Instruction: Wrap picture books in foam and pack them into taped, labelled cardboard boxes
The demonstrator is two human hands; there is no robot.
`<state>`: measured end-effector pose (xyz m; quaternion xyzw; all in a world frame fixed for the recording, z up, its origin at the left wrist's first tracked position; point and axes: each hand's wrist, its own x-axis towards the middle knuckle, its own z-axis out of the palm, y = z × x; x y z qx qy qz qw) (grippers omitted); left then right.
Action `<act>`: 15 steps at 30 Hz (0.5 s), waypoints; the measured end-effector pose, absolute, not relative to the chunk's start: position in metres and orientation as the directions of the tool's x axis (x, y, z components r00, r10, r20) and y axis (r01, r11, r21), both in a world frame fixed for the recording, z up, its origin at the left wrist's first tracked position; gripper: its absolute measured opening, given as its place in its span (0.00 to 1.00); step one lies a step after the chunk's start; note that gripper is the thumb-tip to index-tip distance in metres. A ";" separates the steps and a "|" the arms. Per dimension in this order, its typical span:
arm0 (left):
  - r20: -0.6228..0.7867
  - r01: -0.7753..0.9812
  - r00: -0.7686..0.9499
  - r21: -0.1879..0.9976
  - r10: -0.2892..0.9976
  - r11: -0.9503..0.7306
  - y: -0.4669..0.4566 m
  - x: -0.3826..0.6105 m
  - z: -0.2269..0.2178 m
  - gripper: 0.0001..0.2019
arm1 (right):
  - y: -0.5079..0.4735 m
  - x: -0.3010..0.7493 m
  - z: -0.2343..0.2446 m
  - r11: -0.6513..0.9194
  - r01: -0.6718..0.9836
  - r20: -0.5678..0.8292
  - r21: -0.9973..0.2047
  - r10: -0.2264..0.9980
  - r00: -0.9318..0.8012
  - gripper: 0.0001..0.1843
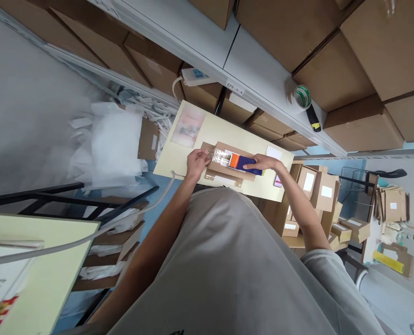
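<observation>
An open cardboard box (222, 146) lies on the pale yellow table, its flaps spread. In it sits a navy-blue box-shaped item with an orange band (240, 162), and shiny, crinkled clear plastic (222, 157) shows at its left end. My right hand (264, 162) grips the blue item from the right, thumb and fingers on its top and edge. At the left end of the box, my left hand (197, 164) is closed with its fingertips pinched on the edge of the clear plastic. The cardboard partly hides the item's lower sides.
A phone (278, 180) lies right of the box on the table (168, 158). Above, a shelf edge (263, 100) holds a tape roll (302, 97), a black-handled cutter (313, 118) and cardboard cartons (332, 70). A power strip (198, 77) hangs behind; a grey cable (123, 218) crosses left.
</observation>
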<state>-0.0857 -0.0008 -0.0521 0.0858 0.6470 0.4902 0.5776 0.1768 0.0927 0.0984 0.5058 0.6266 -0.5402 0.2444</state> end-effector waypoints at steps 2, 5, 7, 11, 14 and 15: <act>-0.676 -0.442 -0.325 0.727 0.662 0.525 0.001 -0.084 -0.059 0.07 | 0.093 0.174 0.097 -0.085 0.903 -0.855 -0.420 0.370 -0.363 0.42; -0.667 -0.328 -0.330 0.744 0.668 0.582 0.004 -0.079 -0.071 0.04 | 0.095 0.171 0.095 -0.068 0.913 -0.859 -0.403 0.371 -0.352 0.42; -0.641 -0.233 -0.331 0.767 0.693 0.598 0.004 -0.076 -0.076 0.04 | 0.095 0.170 0.094 -0.062 0.918 -0.862 -0.391 0.375 -0.342 0.42; -0.596 -0.140 -0.371 0.794 0.713 0.591 -0.001 -0.080 -0.078 0.08 | 0.094 0.170 0.094 -0.084 0.911 -0.861 -0.404 0.370 -0.347 0.41; -0.476 -0.010 -0.458 0.847 0.751 0.531 -0.007 -0.083 -0.072 0.12 | 0.093 0.170 0.095 -0.082 0.909 -0.859 -0.408 0.371 -0.352 0.40; -0.435 0.031 -0.463 0.863 0.772 0.505 -0.008 -0.082 -0.070 0.11 | 0.092 0.170 0.096 -0.075 0.913 -0.861 -0.401 0.372 -0.348 0.40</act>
